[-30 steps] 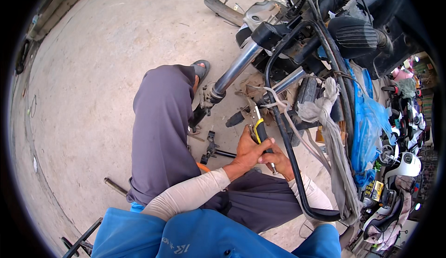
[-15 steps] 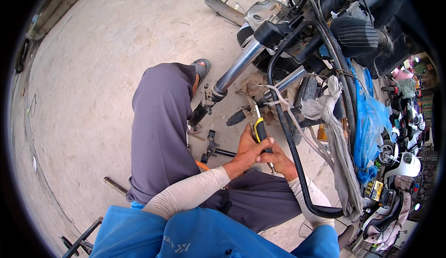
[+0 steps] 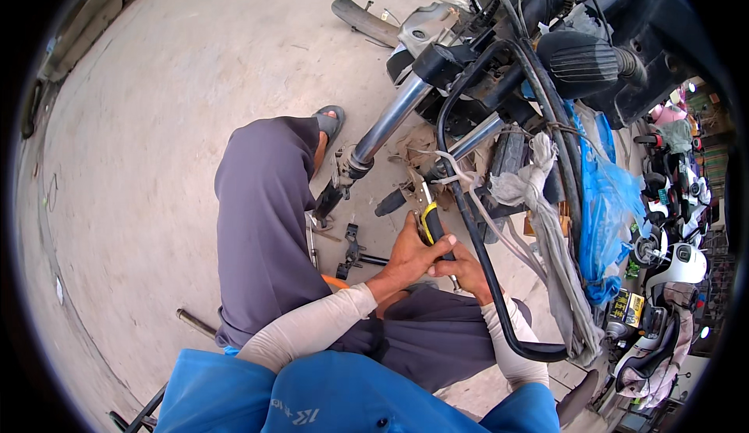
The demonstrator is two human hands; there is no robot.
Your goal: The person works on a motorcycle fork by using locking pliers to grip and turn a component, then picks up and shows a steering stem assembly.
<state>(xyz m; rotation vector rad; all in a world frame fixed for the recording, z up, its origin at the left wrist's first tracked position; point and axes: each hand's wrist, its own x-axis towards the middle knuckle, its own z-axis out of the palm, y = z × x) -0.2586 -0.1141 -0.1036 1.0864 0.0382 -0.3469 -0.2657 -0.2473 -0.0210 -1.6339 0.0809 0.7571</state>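
Both hands meet in front of me around a pair of locking pliers [image 3: 434,222] with yellow-and-black grips. Its silver jaw end points up and away, and a metal end piece shows below the grips. My left hand [image 3: 404,255] is closed round the grips from the left. From the right, my right hand [image 3: 466,267] wraps the lower part, its fingers partly hidden. Just beyond the jaws are the lower ends of a partly dismantled motorcycle's fork, with one shiny fork tube [image 3: 390,125] and a second tube [image 3: 477,138]. I cannot tell whether the jaws touch anything.
A bent black bar [image 3: 477,234] curves past my right hand and forearm. Tied to it hang a grey cloth strip [image 3: 542,179] and blue plastic [image 3: 605,207]. A black metal part [image 3: 353,247] lies on the concrete by my leg. Parked scooters [image 3: 679,269] stand at far right.
The view has shifted slightly, so the motorcycle appears a little further left. Both hands keep their hold on the pliers, with little visible change in grip.
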